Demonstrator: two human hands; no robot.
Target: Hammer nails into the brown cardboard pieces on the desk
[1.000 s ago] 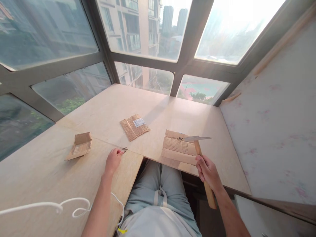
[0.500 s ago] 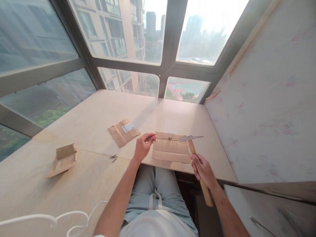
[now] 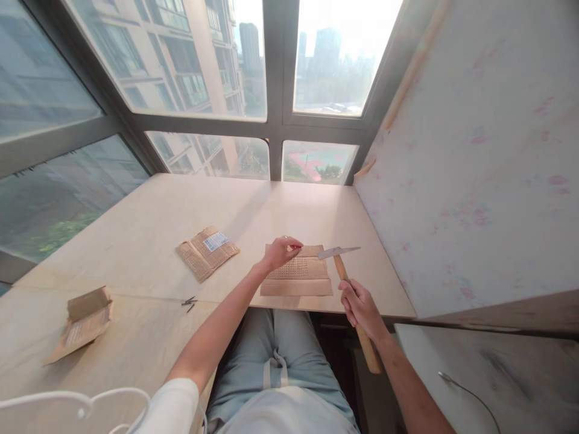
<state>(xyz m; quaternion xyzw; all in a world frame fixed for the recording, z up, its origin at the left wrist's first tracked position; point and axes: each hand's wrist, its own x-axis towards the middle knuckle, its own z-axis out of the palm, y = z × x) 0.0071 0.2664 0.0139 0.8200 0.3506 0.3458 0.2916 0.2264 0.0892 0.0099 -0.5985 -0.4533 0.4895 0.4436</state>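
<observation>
My right hand (image 3: 359, 304) is wrapped round the wooden handle of a hammer (image 3: 342, 270), whose pale metal head hovers at the right edge of a cardboard piece (image 3: 296, 287). Rows of small holes run across the middle of this cardboard, which lies flat at the table's front edge. Over its upper part reaches my left hand (image 3: 281, 253), thumb and fingers pinched together; whatever they hold is too small to make out. The dark nails seen on the cardboard earlier are now hidden by this hand.
Several dark nails (image 3: 189, 303) lie loose on the table (image 3: 217, 199). Left of my hands is a cardboard piece with a white label (image 3: 208, 253). Farther left stands a folded open carton (image 3: 84, 325). A white cable (image 3: 104, 395) loops at the lower left. Windows and a wall enclose the table.
My left hand has moved right, from the cardboard's left edge to over its upper part, covering the nails. The hammer stays in my right hand. The whole view has shifted slightly.
</observation>
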